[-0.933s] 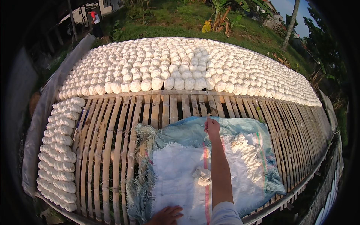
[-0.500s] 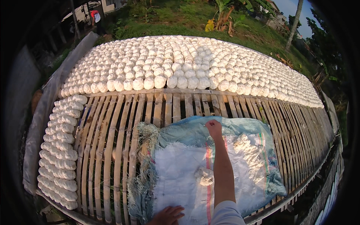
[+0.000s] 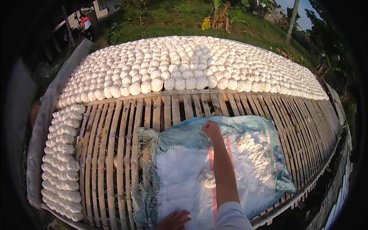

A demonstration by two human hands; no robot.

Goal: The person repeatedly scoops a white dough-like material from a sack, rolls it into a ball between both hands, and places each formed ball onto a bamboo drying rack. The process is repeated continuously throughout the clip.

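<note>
A white woven sack (image 3: 176, 172) with coloured stripes lies flat on top of a blue, loosely woven sheet (image 3: 174, 138). My right hand (image 3: 211, 130) is stretched far out over the sheet's far part, its fingers curled closed; what they pinch, if anything, is hidden. At the near edge, my left hand (image 3: 175, 220) rests on the white sack with its fingers apart, holding nothing. A small clump of white crumbly stuff (image 3: 209, 178) lies beside my right forearm, partly covered by it. To the right, a larger white crumbly heap (image 3: 255, 155) spreads over the sack.
Bamboo slats (image 3: 111, 161) with gaps form the rack under the sheet. Rows of rounded white lumps (image 3: 145, 73) cover its far part, and stacked white lumps (image 3: 63, 165) line the left side. A rolled plastic sheet (image 3: 57, 99) edges the rack. A person (image 3: 87, 27) stands far left.
The view has shifted slightly. My right hand stays closed over the far part of the blue sheet, and my left hand keeps its place on the near edge.
</note>
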